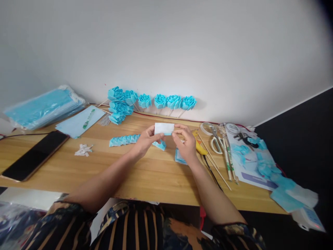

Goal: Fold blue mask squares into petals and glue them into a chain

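Between my two hands, above the middle of the table, is a small rectangular piece of white fabric [164, 128] with a light blue lower edge. My left hand [146, 140] pinches its left side, and my right hand [184, 140] grips its right side. Below the fingers lies a folded blue piece [160, 145], partly covered by my left hand. A row of folded blue petals [123, 140] stretches out to the left. Partly hidden under my right hand is a stack of blue and white pieces [180, 157].
Blue fabric roses [173, 101] on sticks lean along the wall. Leftward are a phone [35, 156], white scraps [83, 150] and packaged blue masks [44, 107]. On the right are a yellow glue gun [201, 147], scissors [216, 144], tape [206, 128] and wooden sticks [218, 168].
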Demonstrator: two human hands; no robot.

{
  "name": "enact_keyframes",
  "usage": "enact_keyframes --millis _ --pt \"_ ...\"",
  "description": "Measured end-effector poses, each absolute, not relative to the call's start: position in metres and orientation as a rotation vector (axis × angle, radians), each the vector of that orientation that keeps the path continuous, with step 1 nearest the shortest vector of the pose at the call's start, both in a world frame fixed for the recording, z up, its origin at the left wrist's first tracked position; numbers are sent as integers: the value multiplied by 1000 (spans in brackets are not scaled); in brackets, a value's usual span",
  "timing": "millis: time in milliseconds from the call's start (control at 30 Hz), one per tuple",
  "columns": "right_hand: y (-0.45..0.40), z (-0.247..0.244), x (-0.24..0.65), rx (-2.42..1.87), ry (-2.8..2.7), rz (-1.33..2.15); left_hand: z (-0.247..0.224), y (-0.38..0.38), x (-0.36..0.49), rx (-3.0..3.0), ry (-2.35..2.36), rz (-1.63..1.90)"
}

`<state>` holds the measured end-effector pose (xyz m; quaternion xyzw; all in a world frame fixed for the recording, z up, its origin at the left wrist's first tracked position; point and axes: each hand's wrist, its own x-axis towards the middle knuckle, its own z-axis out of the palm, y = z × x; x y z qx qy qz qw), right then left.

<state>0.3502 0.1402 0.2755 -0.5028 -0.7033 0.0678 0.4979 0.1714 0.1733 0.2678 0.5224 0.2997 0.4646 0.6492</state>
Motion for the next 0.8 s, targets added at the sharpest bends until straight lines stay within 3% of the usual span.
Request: enact_keyframes --millis 467,800 --pt "145 260 352 -1100 -1558 783 266 174 172 1202 738 1100" --pt "145 257 349 -1180 -1568 782 263 174 175 1242 741 1078"
